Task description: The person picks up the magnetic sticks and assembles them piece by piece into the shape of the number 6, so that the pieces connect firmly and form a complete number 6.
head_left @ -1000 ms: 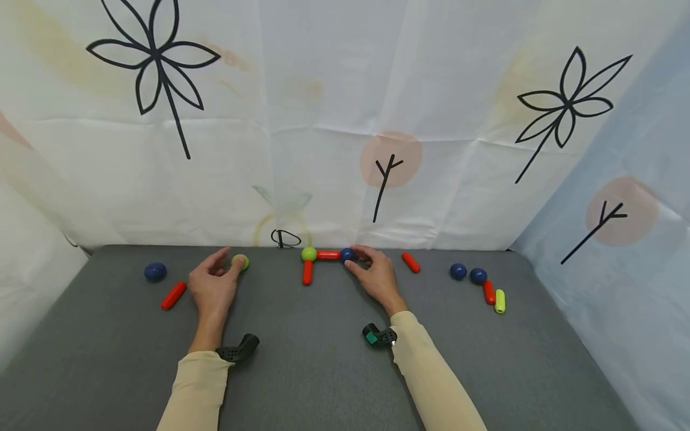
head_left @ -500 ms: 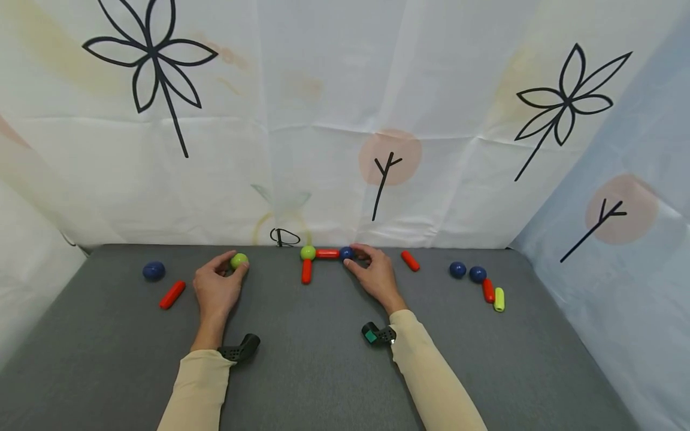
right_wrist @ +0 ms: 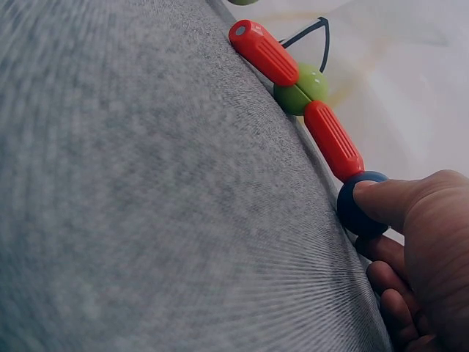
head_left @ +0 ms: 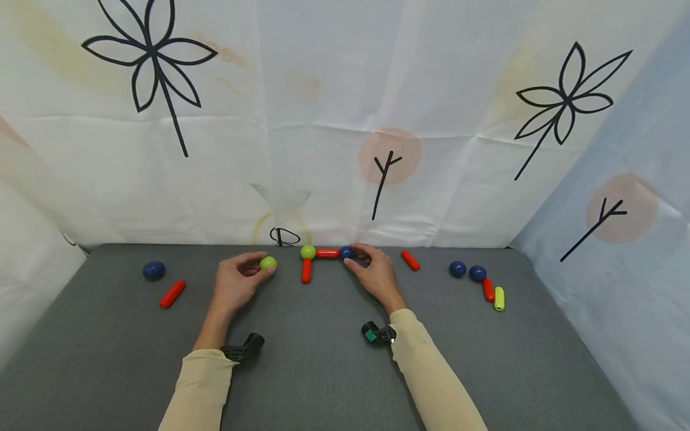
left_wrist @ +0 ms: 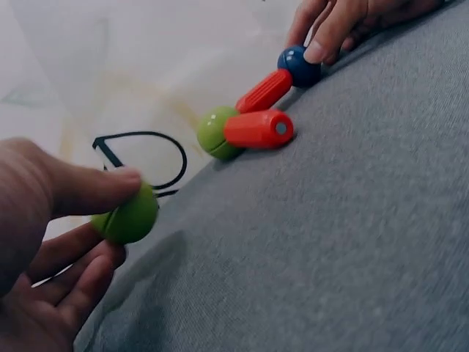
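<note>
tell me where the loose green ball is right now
In the head view the green ball is pinched in the left hand, just left of the red stick hanging from the L-shaped chain.

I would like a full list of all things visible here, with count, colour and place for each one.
green balls: 2, one pinched by the left hand, one at the corner of the built shape
blue balls: 4, one under the right hand's fingertips, one far left, two at right
red sticks: 5, two joined to the corner green ball, one left, one beside the right hand, one right
yellow-green stick: 1, far right
table: 1, grey
left hand: 1
right hand: 1
</note>
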Demonstrator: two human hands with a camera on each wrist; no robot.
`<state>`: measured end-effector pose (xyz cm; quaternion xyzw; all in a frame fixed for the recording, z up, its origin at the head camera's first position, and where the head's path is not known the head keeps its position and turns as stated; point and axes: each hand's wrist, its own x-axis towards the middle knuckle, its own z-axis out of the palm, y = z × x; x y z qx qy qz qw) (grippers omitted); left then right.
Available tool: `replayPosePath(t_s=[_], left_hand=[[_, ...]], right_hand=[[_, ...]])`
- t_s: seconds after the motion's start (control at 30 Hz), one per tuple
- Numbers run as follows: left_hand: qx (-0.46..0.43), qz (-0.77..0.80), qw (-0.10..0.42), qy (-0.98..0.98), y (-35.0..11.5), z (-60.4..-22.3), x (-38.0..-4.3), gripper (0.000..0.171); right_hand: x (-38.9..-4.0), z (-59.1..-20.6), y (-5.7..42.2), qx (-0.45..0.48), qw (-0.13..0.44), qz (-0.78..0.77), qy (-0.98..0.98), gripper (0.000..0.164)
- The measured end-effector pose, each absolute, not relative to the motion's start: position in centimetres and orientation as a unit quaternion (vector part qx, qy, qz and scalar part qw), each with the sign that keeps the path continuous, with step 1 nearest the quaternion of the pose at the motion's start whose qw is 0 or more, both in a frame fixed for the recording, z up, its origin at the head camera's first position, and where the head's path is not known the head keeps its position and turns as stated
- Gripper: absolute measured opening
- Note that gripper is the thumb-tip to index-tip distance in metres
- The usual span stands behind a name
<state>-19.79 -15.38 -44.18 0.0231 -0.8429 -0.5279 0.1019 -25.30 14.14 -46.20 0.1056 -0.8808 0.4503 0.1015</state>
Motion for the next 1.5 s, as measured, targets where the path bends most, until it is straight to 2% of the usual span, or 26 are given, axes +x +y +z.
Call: replayPosePath(t_s=[0.43,0.77,1.07,1.5], left_hand=[[-0.108,-0.546,-0.002,-0.831,-14.2,-44.3,-19.9,0.034],[-0.151,-0.541,-0.051,-0.826,-13.4,-44.3,-19.9,0.035],[-0.156,-0.525,-0.05,-0.835,-12.8,-44.5,-19.9,0.034],[-0.179,-0.5,-0.05,-0.846,-12.3,-44.5,-19.9,0.047]], right_hand=[[-25.3,-46.2,14.2,0.108,0.102,0.448,-0.882,0.04],[-25.4,-46.2,14.2,0.106,0.101,0.448,-0.882,0.04],[-25.4,-46.3,14.2,0.108,0.102,0.451,-0.88,0.04],[-25.3,-46.2,14.2,0.113,0.101,0.451,-0.879,0.039]])
